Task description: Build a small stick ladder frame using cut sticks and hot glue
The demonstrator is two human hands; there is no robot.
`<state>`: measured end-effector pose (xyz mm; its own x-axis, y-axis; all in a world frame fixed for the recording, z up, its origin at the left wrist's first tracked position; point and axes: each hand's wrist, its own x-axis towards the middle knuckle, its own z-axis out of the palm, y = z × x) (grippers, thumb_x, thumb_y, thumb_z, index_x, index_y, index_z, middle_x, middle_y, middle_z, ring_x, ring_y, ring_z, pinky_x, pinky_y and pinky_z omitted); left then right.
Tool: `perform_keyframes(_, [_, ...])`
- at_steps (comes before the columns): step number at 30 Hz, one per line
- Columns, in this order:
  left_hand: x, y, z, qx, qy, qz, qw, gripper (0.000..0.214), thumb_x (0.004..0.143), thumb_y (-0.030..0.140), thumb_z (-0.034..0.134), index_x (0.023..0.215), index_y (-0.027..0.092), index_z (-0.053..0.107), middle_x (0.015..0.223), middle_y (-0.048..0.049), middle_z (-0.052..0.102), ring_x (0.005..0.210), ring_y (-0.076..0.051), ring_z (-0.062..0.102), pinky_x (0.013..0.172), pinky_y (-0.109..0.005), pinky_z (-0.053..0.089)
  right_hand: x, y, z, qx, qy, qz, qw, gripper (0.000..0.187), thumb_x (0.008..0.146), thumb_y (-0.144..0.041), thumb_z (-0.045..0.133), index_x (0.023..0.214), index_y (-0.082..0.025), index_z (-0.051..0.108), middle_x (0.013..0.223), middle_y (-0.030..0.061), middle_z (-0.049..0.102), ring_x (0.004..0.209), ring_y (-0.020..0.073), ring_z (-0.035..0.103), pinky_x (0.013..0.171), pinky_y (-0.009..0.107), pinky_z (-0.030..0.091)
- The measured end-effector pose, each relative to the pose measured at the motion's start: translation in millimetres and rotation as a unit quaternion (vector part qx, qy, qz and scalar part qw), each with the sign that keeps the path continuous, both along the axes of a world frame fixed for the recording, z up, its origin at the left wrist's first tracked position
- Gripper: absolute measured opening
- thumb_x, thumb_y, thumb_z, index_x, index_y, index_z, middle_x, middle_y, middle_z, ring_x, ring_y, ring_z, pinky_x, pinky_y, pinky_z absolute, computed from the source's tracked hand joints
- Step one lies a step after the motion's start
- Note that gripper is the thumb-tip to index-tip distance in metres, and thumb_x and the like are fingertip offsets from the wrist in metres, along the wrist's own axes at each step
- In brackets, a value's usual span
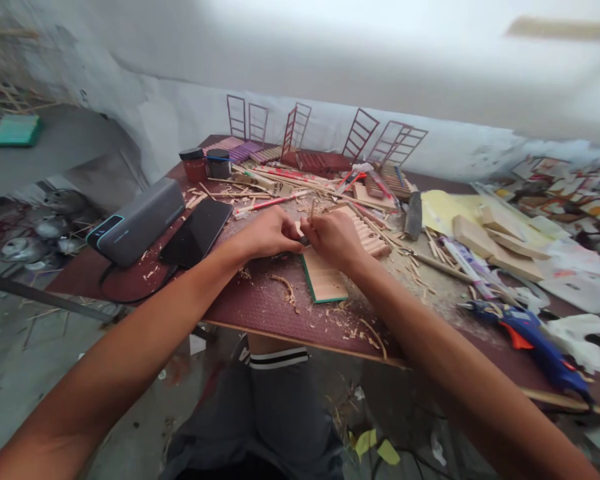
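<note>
Both my hands meet over the middle of a dark red table (260, 307). My left hand (270, 233) is closed, its fingertips pinched on something dark and small that I cannot make out. My right hand (335, 239) is closed around a thin wooden stick (311, 210) that points upward. Just below the hands lies a small wooden board with a green edge (324, 280). Wood shavings (287, 288) are scattered around it.
A grey speaker (137, 223) and a black phone (196, 232) lie at the left. A blue glue gun (535, 340) rests at the right front. Sticks, small wooden ladder frames (360, 133), paint jars (195, 163) and wood blocks (485, 240) crowd the back and right.
</note>
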<state>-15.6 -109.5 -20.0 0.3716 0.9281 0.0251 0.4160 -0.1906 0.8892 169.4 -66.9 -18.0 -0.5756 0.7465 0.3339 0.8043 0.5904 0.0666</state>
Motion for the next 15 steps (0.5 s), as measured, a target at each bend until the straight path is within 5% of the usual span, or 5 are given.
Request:
perform_keyframes(4, [-0.4,0.9,-1.1,-0.010,0.003,0.017,1.000,0.014,0.071,0.020,0.077,0.064,0.011,0.068,0.060,-0.0007,0.060,0.054,-0.009,0.045,0.055,-0.027,0.032,2.8,0.6,3.5,0.008,0.000,-0.017,1.000,0.048,0.100,-0.027,0.044,0.064,-0.012,0.072,0.061,0.0094,0.063,0.055,0.0139,0.043,0.061,0.033,0.023])
perform_keyframes(9, [-1.2,0.8,-2.8,0.001,-0.004,0.003,1.000,0.016,0.072,0.020,0.076,0.061,0.012,0.066,0.057,0.0003,0.058,0.054,-0.008,0.046,0.054,-0.026,0.032,2.1,-2.1,0.7,0.005,0.020,0.032,0.999,0.053,0.102,-0.034,0.042,0.063,-0.014,0.071,0.058,0.0073,0.060,0.053,0.0130,0.039,0.060,0.033,0.021])
perform_keyframes(15, [-1.1,0.8,-2.8,-0.015,0.000,0.015,1.000,0.014,0.071,0.022,0.077,0.066,0.011,0.070,0.060,-0.0016,0.062,0.054,-0.009,0.048,0.054,-0.026,0.033,6.1,0.1,1.7,0.007,0.013,0.001,1.000,0.052,0.102,-0.029,0.042,0.062,-0.012,0.070,0.059,0.0079,0.060,0.054,0.0129,0.038,0.060,0.032,0.022])
